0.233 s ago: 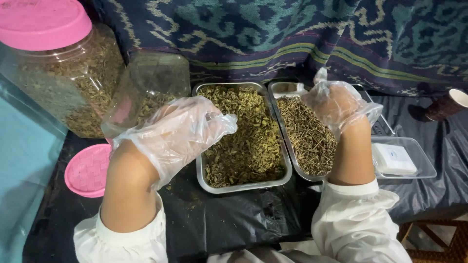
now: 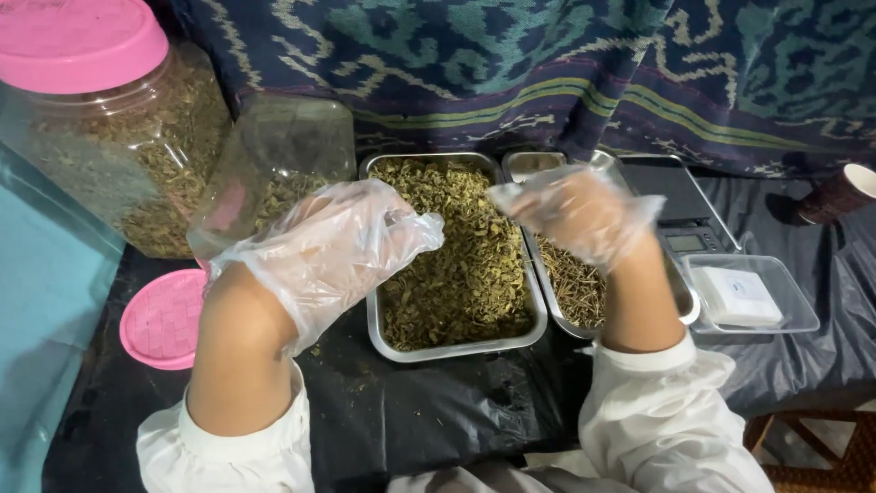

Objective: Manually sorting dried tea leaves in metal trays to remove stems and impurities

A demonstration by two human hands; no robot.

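Observation:
My left hand (image 2: 333, 242), in a thin clear plastic glove, hangs between a tilted open clear jar (image 2: 274, 155) and the left steel tray (image 2: 456, 351) of crumbled dried green leaves. Its fingers curl over that tray's left edge. Whether they grip anything is hidden. My right hand (image 2: 579, 215), also gloved and blurred by motion, hovers over the gap between the two trays, fingers pointing left. It covers part of the right steel tray (image 2: 566, 327), which holds dried twiggy herbs. What sits in its palm cannot be made out.
A big clear jar (image 2: 137, 155) of dried herbs with a pink lid stands at the far left. A loose pink lid (image 2: 164, 319) lies on the black sheet. A digital scale (image 2: 684, 215), a clear plastic box (image 2: 748, 297) and a paper cup (image 2: 853, 187) stand at right.
My right hand has swung left and down from above the right tray to over the gap between the trays, uncovering the scale. The left hand has stayed put.

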